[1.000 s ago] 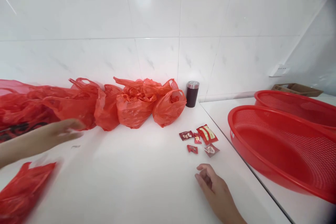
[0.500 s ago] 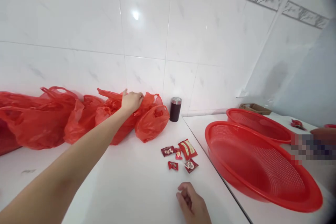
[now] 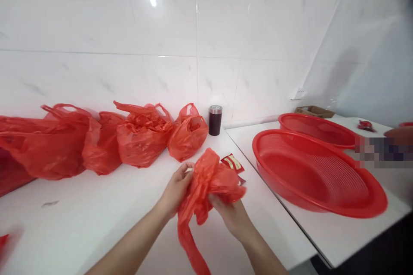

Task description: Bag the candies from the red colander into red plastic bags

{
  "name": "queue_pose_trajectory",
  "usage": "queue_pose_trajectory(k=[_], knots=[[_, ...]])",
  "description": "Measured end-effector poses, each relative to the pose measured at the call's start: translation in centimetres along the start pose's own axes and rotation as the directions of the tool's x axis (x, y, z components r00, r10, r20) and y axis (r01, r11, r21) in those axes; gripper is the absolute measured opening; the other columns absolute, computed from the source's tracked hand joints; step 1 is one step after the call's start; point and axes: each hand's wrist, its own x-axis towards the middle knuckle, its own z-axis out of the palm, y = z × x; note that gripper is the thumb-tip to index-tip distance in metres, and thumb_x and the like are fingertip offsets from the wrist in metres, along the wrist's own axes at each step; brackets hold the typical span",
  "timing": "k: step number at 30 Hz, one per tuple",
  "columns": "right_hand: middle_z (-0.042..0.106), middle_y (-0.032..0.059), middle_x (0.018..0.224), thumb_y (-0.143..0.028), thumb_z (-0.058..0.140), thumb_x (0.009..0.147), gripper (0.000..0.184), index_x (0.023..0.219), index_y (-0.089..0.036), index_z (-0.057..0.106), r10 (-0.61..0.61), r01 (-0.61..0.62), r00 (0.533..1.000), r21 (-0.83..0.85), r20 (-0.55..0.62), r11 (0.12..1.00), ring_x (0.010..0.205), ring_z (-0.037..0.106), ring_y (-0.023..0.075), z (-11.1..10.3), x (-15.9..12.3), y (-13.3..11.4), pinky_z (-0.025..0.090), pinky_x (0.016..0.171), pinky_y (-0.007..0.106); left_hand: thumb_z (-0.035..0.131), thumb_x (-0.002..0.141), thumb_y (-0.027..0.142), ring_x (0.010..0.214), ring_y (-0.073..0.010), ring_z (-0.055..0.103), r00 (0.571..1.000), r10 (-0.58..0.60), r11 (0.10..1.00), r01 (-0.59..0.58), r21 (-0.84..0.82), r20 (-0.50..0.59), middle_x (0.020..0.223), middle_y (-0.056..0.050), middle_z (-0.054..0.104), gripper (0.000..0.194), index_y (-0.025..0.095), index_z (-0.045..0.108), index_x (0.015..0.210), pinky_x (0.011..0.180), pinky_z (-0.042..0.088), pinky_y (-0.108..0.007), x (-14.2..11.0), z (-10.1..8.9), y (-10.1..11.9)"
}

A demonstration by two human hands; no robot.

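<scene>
Between my two hands, above the white table, is a crumpled red plastic bag (image 3: 206,180) with a long strip dangling down toward me. My left hand (image 3: 177,187) grips it from the left, the thumb and fingers closed on the film. From the right, my right hand (image 3: 227,212) clasps the lower part, its fingers partly covered by the bag. Just behind the bag lies a red and cream snack packet (image 3: 232,162). A dark red packet (image 3: 241,181) peeks out beside it; the other small packets are hidden.
Several filled red plastic bags (image 3: 145,137) line the wall on the left. A dark tumbler (image 3: 215,121) with a silvery lid stands behind. Two large red plastic baskets (image 3: 318,172) occupy the right-hand table, with a cardboard box (image 3: 314,111) farther back. Part of another person shows at far right.
My left hand has come back from the bags by the wall with a crumpled red bag. My right hand has joined it on the bag. The view has tilted down somewhat.
</scene>
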Motion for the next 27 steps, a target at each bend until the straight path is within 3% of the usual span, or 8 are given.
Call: queue_pose_trajectory(k=[5,8,11,15,19,21,25,27], knots=[[0.070,0.0097,0.101,-0.054,0.055,0.088,0.040,0.103,-0.018,0.064,0.061,-0.017,0.952,0.145,-0.301,0.989,0.095,0.066,0.0242,-1.5,-0.1,-0.8,0.053,0.081,0.036,0.065,0.076,0.042,0.050,-0.0104,0.055,0.987,-0.083,0.996,0.087,0.020,-0.140,0.062,0.006,0.055,0.028,0.023,0.048,0.086,0.051,0.043,-0.022,1.3,-3.4,-2.6],[0.070,0.0089,0.095,-0.055,0.056,0.086,0.039,0.098,-0.018,0.063,0.021,0.053,0.870,0.135,-0.493,0.989,0.089,0.066,0.0227,-3.3,0.1,-0.8,0.053,0.072,0.032,0.062,0.079,0.043,0.074,-0.0147,0.063,0.959,-0.054,0.997,0.068,0.039,-0.279,0.093,-0.001,0.061,0.029,0.024,0.047,0.095,0.069,0.051,-0.030,1.7,-5.8,-1.2],[0.069,0.0058,0.083,-0.055,0.055,0.086,0.037,0.087,-0.019,0.062,-0.034,0.066,0.839,0.040,-0.543,0.997,0.078,0.065,0.0192,-3.0,0.4,-1.5,0.052,0.068,0.029,0.055,0.085,0.043,0.116,-0.0225,0.053,0.890,0.250,0.941,-0.132,0.312,-0.380,0.128,-0.005,0.049,0.030,0.030,0.045,0.110,0.098,0.043,-0.043,0.0,-4.9,0.0],[0.060,0.0009,0.063,-0.057,0.050,0.088,0.042,0.079,-0.018,0.060,-0.021,0.008,0.924,-0.037,-0.381,0.999,0.058,0.058,0.0149,0.1,0.4,-2.9,0.048,0.056,0.026,0.068,0.077,0.038,0.132,-0.0290,0.039,0.776,0.630,0.545,-0.468,0.696,0.028,0.139,-0.006,0.045,0.049,0.037,0.045,0.120,0.109,0.031,-0.049,-3.4,-0.4,0.4],[0.061,-0.0004,0.070,-0.048,0.056,0.087,0.030,0.085,-0.018,0.062,-0.119,0.079,0.978,-0.222,-0.170,0.972,0.060,0.055,0.0119,0.3,0.9,-3.9,0.046,0.056,0.022,0.066,0.076,0.037,0.081,-0.0265,0.063,0.957,0.234,0.693,-0.289,0.661,0.173,0.089,-0.004,0.068,0.023,0.030,0.060,0.097,0.069,0.049,-0.039,-4.3,0.8,1.6],[0.062,-0.0006,0.076,-0.043,0.060,0.084,0.026,0.096,-0.020,0.060,-0.158,0.091,0.961,-0.279,-0.228,0.956,0.062,0.056,0.0117,-1.4,1.3,-4.2,0.046,0.057,0.023,0.060,0.081,0.041,0.056,-0.0181,0.055,0.983,0.042,0.839,-0.131,0.528,0.178,0.063,0.001,0.059,0.016,0.026,0.057,0.076,0.052,0.041,-0.030,-3.9,-0.3,2.7],[0.058,-0.0006,0.080,-0.037,0.065,0.080,0.028,0.103,-0.023,0.055,-0.364,0.148,0.801,-0.431,-0.476,0.890,0.069,0.056,0.0135,-3.2,0.1,-5.9,0.047,0.064,0.026,0.065,0.079,0.044,0.055,-0.0150,0.054,0.998,0.003,0.989,-0.013,0.146,0.065,0.067,0.004,0.058,0.018,0.028,0.056,0.082,0.052,0.044,-0.027,-3.5,-1.9,4.2],[0.059,0.0015,0.085,-0.031,0.064,0.081,0.018,0.097,-0.025,0.056,-0.513,0.242,0.743,-0.541,-0.430,0.805,0.078,0.058,0.0157,-1.8,-1.7,-6.9,0.048,0.071,0.029,0.064,0.078,0.044,0.056,-0.0156,0.055,1.000,-0.008,0.998,0.007,0.062,0.007,0.070,0.004,0.060,0.018,0.029,0.055,0.083,0.053,0.047,-0.029,-3.6,-1.4,4.1]])
